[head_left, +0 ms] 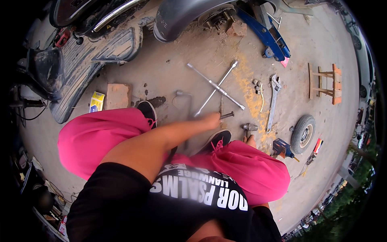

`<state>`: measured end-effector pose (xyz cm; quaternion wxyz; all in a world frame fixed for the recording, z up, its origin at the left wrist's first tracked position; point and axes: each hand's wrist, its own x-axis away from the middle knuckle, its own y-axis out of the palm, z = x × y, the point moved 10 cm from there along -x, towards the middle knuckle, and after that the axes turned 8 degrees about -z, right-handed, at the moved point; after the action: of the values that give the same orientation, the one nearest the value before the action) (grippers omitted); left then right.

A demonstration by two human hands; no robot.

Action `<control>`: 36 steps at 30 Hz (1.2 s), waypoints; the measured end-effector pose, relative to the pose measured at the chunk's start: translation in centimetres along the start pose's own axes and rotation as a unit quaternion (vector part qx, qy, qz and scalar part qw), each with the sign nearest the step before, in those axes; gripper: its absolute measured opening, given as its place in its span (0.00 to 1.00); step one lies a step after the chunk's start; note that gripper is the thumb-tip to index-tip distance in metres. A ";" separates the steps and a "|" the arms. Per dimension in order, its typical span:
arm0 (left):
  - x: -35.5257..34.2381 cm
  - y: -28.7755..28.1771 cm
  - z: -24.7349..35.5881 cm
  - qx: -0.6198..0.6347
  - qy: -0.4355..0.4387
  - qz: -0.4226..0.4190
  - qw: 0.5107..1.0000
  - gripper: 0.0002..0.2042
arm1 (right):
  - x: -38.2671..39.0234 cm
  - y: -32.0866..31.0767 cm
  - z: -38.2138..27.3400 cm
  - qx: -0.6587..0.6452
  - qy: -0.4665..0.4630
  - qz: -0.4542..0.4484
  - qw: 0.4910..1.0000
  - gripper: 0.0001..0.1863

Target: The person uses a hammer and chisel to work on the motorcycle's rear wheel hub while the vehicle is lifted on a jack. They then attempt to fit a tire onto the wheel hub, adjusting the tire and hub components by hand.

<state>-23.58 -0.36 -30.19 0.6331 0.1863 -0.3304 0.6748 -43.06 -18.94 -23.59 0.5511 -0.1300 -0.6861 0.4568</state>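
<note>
My left hand (211,120) reaches across the middle, its fingers closed around a dark metal bolt (228,115) whose headed end sticks out to the right. To the right of my shoe, my right hand (250,140) is closed on a hammer (250,127), its metal head showing above my fingers; most of the handle is hidden. A silver cross-shaped lug wrench (216,87) lies on the ground beyond my left hand. Nearer to my left forearm is a grey L-shaped wrench (184,93), partly covered by the arm. A large adjustable wrench (274,97) rests right of the hammer.
A muddy vehicle with a footboard (96,60) stands far left, its wheel hub (217,18) bare beside a blue floor jack (266,34). On the right are a small wheel (303,134), a blue power drill (283,148) and a wooden stool (336,84). A brick (117,96) sits left.
</note>
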 end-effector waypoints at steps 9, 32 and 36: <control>-1.6 0.4 -2.6 0.010 0.028 0.024 0.999 0.12 | 0.5 1.2 -1.1 -0.043 0.024 0.003 0.999 0.18; 10.2 -28.6 14.2 0.451 0.256 0.162 0.840 0.12 | -0.5 4.2 1.7 -0.163 0.067 0.028 0.984 0.19; 16.7 -37.2 20.6 0.407 0.425 0.247 0.770 0.16 | -0.9 4.8 2.1 -0.153 0.059 0.030 0.986 0.19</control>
<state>7.22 -2.90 3.49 0.3857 0.0322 0.2432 0.8894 -46.15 -17.90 -27.81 0.5503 -0.2603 -0.7100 0.3540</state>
